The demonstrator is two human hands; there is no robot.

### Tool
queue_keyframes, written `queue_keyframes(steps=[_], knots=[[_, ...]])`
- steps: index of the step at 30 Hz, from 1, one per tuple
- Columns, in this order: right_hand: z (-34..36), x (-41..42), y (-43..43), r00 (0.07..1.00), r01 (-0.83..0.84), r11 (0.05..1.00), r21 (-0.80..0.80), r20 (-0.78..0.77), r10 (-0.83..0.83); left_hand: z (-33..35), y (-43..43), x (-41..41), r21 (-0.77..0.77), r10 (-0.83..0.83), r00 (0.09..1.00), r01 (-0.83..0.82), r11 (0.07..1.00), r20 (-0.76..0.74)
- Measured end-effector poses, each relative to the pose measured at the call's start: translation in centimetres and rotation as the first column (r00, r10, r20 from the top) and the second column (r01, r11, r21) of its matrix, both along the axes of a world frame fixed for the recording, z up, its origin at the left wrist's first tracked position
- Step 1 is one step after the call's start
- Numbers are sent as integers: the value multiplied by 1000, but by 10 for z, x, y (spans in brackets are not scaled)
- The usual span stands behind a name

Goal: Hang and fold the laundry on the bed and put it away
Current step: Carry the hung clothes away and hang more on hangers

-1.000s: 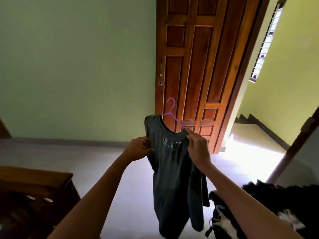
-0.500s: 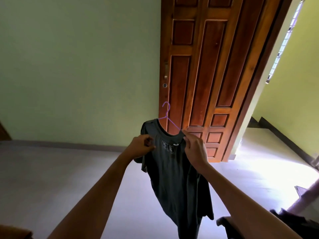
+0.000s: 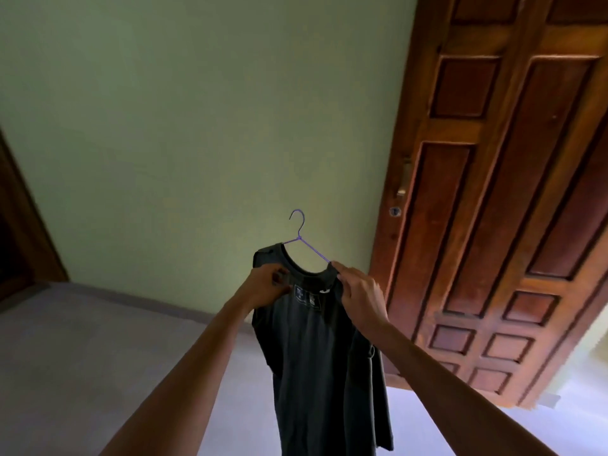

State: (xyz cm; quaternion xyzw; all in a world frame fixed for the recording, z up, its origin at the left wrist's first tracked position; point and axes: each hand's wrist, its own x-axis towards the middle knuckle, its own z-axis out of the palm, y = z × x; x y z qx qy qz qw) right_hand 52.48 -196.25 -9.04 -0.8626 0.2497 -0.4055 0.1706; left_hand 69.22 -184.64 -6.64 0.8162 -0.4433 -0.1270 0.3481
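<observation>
green wall (image 3: 184, 133), wooden door (image 3: 513, 199)

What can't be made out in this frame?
Head view:
- Hanger: all but the hook and upper wire is hidden inside the shirt.
- Shirt hem: cut off by the bottom edge.
- Neck print: too small and blurred to read.
- Right hand grip: unclear whether it pinches only shirt or the wire too.

Pale smooth floor (image 3: 85, 373), dark skirting strip (image 3: 138, 296) along its far edge, bright patch (image 3: 579, 426) by the wooden door (image 3: 493, 225)
</observation>
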Motion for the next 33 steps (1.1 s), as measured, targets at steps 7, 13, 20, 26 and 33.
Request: queue_keyframes(steps=[7,13,20,26,33], knots=[[20,190,-24,983,-144,990,-3,116,143,11,5,159,-16,222,975,-222,975,-9],[21,369,-35,935,-310,949,-58,164,316,1,32,309,7,425,905,-425,905,-12],[22,568,-41,842,-503,834,-228,88,532,34,57,444,-10,585,810,-585,811,38],[46,653,27,760,-581,769,-266,161,630,67,126,492,30,677,732,-680,732,82],[52,638,110,702,-617,756,-221,281,655,67,202,466,52,703,703,-710,702,105]])
